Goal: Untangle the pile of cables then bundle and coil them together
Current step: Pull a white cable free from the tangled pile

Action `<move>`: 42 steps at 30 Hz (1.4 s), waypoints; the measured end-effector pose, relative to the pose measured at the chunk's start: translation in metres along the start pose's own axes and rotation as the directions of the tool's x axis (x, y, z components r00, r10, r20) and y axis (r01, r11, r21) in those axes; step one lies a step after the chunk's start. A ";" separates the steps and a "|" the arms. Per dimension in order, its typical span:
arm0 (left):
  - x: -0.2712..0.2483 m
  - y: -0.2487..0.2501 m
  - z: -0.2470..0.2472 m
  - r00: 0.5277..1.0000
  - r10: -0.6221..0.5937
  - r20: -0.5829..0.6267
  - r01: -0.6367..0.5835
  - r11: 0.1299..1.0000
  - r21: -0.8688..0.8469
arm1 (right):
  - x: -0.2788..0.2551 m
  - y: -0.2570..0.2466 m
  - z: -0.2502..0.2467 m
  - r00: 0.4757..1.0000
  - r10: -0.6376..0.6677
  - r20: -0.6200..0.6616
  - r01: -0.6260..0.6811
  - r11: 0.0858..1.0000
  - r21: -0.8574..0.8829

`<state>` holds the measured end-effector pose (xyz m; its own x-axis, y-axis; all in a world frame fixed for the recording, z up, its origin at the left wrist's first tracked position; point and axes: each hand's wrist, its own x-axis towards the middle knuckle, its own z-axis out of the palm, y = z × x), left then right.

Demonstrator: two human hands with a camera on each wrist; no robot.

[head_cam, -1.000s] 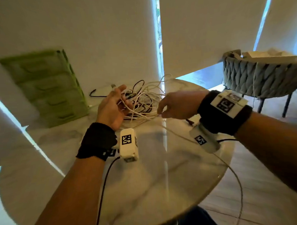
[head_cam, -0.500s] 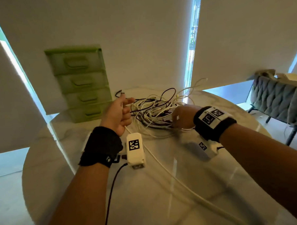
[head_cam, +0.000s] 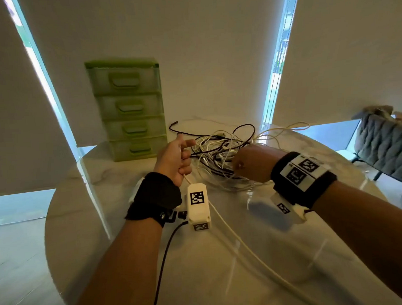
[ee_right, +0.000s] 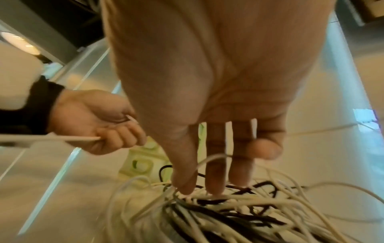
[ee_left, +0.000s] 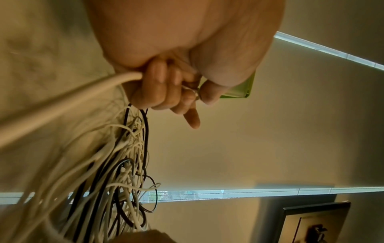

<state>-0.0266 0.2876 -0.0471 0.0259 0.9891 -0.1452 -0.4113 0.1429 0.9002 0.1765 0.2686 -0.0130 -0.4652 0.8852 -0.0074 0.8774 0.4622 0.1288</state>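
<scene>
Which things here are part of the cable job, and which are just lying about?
In the job:
cable pile
white cable, gripped by left hand
right hand, fingers on the pile

Just lying about:
green drawer unit
grey chair

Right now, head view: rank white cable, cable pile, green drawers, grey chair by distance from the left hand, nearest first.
1. White cable: gripped in the left hand, trailing toward the viewer.
2. Cable pile: just right of the fingers, under the right hand.
3. Green drawers: behind and left, on the table.
4. Grey chair: far right, beyond the table.
</scene>
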 end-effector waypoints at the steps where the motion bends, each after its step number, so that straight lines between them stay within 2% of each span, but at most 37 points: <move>1: -0.001 0.000 0.001 1.000 0.000 -0.009 0.000 1.000 -0.002 | -0.001 0.008 0.000 0.999 0.039 -0.018 -0.038 0.998 0.052; 3: -0.002 -0.001 0.003 1.000 -0.014 -0.016 0.013 1.000 -0.016 | -0.009 0.027 -0.003 0.988 0.109 -0.111 -0.083 0.972 0.219; 6: -0.002 -0.003 0.007 0.998 -0.066 -0.002 0.066 0.998 -0.011 | -0.026 0.050 -0.006 0.958 0.203 -0.202 -0.079 0.864 0.498; 12: -0.003 -0.009 0.013 0.989 -0.147 0.023 0.145 0.985 0.097 | -0.045 0.055 -0.015 0.930 0.247 -0.271 -0.004 0.747 0.665; 16: -0.009 -0.007 0.019 0.975 -0.153 0.160 0.148 0.988 0.043 | -0.040 0.038 -0.015 0.922 0.243 -0.302 0.015 0.755 0.656; 19: -0.012 -0.005 0.022 0.994 -0.020 0.110 0.016 0.999 0.038 | -0.034 0.024 -0.016 0.942 0.236 -0.240 -0.041 0.789 0.613; 22: -0.011 -0.005 0.020 0.996 0.088 0.030 -0.089 0.995 0.045 | -0.027 0.004 -0.021 0.951 0.259 -0.171 -0.178 0.907 0.382; 24: -0.012 -0.004 0.021 0.992 0.127 -0.011 -0.127 0.990 0.055 | -0.016 -0.017 -0.028 0.959 0.235 -0.159 -0.153 0.899 0.411; 27: -0.019 0.000 0.023 0.987 0.159 -0.018 -0.158 0.986 0.048 | 0.000 -0.048 -0.038 0.975 0.134 -0.175 -0.015 0.832 0.555; 30: -0.021 0.007 0.021 0.990 0.142 -0.008 -0.142 0.988 -0.056 | 0.013 -0.053 -0.033 0.953 0.177 -0.246 0.049 0.711 0.702; 34: -0.019 0.014 0.016 0.995 0.101 -0.017 -0.102 0.963 -0.250 | 0.020 -0.049 -0.025 0.951 0.282 -0.128 0.035 0.313 0.949; 35: -0.019 0.014 0.016 0.994 0.105 -0.027 -0.109 0.964 -0.243 | 0.021 -0.048 -0.025 0.957 0.274 -0.096 0.022 0.260 0.965; 38: -0.019 0.010 0.017 0.992 0.119 -0.042 -0.125 0.976 -0.176 | 0.023 -0.043 -0.023 0.981 0.189 -0.033 -0.008 0.212 0.977; 42: -0.021 0.010 0.020 0.986 0.162 0.021 -0.158 0.978 -0.135 | 0.027 -0.051 -0.026 0.986 0.164 0.008 -0.053 0.272 0.961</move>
<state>-0.0134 0.2691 -0.0270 -0.0217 0.9997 0.0118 -0.5298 -0.0215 0.8479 0.1161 0.2675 0.0057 -0.3136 0.9495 0.0064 0.3756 0.1302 -0.9176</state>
